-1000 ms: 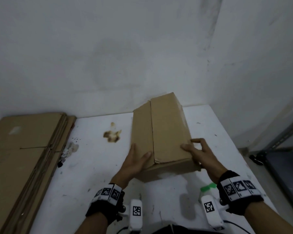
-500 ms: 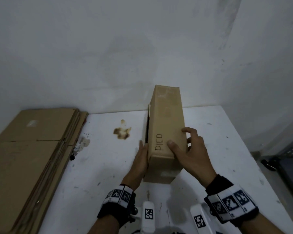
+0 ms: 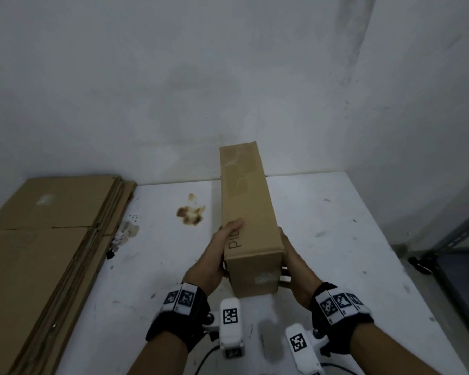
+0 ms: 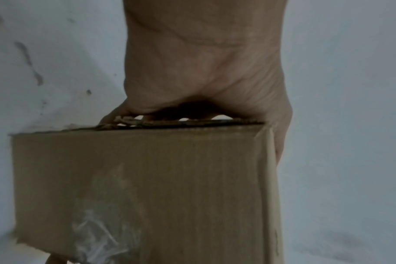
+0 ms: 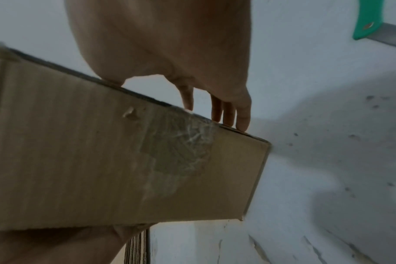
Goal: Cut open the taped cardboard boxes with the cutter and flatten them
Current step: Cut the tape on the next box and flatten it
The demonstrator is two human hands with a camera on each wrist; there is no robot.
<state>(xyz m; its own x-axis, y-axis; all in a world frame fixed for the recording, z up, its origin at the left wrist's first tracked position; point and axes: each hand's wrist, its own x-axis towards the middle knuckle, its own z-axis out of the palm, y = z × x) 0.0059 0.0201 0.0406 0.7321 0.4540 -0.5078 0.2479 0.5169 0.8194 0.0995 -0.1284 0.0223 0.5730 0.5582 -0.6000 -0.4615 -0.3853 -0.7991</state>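
The cardboard box (image 3: 248, 212) is held above the white table (image 3: 336, 239), narrow side up, between both hands near its closer end. The left hand (image 3: 214, 255) grips its left side, thumb over the top edge and partly covering printed letters; its fingers are hidden behind the box. The right hand (image 3: 295, 269) presses flat against the right side, fingers straight in the right wrist view, mostly hidden from the head camera. Wrinkled clear tape (image 5: 181, 142) shows on the end face. A green-handled cutter (image 5: 210, 19) is cut off at the frame edge. Flattened cardboard (image 3: 38, 253) lies stacked at the left
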